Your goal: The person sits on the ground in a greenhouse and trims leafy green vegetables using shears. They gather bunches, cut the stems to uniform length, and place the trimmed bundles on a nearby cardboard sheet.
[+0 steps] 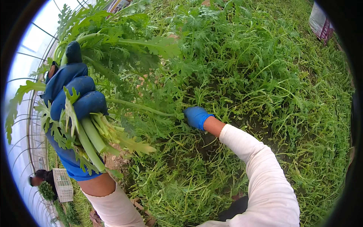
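Observation:
My left hand [75, 88], in a blue glove, is raised at the left and closed around a bunch of leafy greens [113, 39] that look like crown daisy. The pale cut stem ends [92, 136] point down below my fingers, and the lobed leaves spread out above. Lower down, near the middle, my right hand [196, 117] in a blue glove reaches in among the growing plants [227, 56]. Its fingertips are hidden by foliage, so what they touch cannot be seen. One long stem [141, 107] stretches between the two hands.
Flattened stems and leaves [181, 193] cover the ground near me. A printed sack [320, 24] stands at the upper right. At the lower left, a person [42, 181] is beside a white plastic crate [63, 184]. The hooped greenhouse wall [22, 113] runs along the left.

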Tool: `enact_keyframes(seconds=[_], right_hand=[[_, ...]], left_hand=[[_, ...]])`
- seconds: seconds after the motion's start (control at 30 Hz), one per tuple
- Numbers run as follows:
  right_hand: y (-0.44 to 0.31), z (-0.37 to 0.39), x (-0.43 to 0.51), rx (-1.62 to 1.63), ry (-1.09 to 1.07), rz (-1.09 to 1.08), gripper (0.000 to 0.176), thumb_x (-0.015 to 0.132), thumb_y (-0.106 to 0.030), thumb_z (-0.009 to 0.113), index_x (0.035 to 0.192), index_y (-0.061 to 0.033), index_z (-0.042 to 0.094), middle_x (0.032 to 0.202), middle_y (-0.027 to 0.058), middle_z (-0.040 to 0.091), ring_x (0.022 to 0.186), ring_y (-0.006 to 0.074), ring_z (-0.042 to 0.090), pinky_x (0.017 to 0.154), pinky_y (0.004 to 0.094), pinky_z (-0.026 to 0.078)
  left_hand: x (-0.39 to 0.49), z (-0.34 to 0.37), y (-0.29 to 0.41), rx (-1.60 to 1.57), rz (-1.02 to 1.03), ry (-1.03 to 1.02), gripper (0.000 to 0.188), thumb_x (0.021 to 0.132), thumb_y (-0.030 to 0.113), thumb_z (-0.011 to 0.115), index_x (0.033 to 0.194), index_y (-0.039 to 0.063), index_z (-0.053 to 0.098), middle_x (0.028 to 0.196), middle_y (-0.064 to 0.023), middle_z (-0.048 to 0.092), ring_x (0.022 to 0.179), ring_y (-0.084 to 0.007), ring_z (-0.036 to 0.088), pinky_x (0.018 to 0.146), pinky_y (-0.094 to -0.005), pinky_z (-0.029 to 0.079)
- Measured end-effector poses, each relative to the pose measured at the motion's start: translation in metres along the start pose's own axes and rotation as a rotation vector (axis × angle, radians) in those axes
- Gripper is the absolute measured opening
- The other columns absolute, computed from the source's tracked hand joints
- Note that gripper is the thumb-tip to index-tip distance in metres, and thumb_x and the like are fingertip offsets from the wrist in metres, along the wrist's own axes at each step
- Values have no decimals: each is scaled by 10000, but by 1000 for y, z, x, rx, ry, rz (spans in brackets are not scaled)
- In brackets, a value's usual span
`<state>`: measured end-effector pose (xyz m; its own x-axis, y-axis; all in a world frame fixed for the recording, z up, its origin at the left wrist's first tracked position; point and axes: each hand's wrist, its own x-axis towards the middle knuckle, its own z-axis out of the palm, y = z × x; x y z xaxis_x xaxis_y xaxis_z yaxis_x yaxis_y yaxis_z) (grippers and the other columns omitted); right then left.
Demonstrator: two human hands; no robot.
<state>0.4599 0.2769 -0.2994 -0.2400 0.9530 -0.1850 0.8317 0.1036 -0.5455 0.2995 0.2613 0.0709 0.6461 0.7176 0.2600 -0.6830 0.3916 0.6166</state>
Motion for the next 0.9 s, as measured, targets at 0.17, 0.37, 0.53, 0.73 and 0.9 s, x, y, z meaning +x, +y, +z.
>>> enact_keyframes(seconds=[0.17,0.37,0.53,0.73,0.9], right_hand=[[42,-29,31,235,402,95,561,856,-213,563,1380,-82,414,1179,207,598,895,353,651,771,459,520],[61,-61,-6,944,421,373,486,874,-284,620,1286,-55,502,1139,197,624,678,316,657,631,358,543],[-10,-34,-37,570,605,-103,333,858,-188,648,1138,-16,593,1034,181,632,768,286,647,684,379,507],[-48,-7,6,413,437,-266,200,838,-193,641,964,-44,599,883,166,599,836,389,587,735,463,478],[-48,9,13,251,392,-137,223,885,-301,584,923,-82,602,851,165,615,785,385,602,682,468,479]], left_hand=[[0,40,30,29,-40,-154,203,978,175,390,992,-9,473,729,-37,449,649,-146,486,620,-249,474],[-44,37,56,376,340,-215,72,916,30,406,868,79,429,780,-19,423,647,-116,449,654,-218,416],[-94,-5,19,382,465,30,153,894,97,548,1046,88,528,735,49,439,624,-91,400,696,-277,339],[-152,-46,-37,575,395,229,141,946,187,555,1023,90,485,679,28,370,627,-107,342,611,-260,332],[-183,-67,-60,489,323,606,181,923,269,588,988,108,536,847,-62,545,734,-190,478,785,-396,427]])
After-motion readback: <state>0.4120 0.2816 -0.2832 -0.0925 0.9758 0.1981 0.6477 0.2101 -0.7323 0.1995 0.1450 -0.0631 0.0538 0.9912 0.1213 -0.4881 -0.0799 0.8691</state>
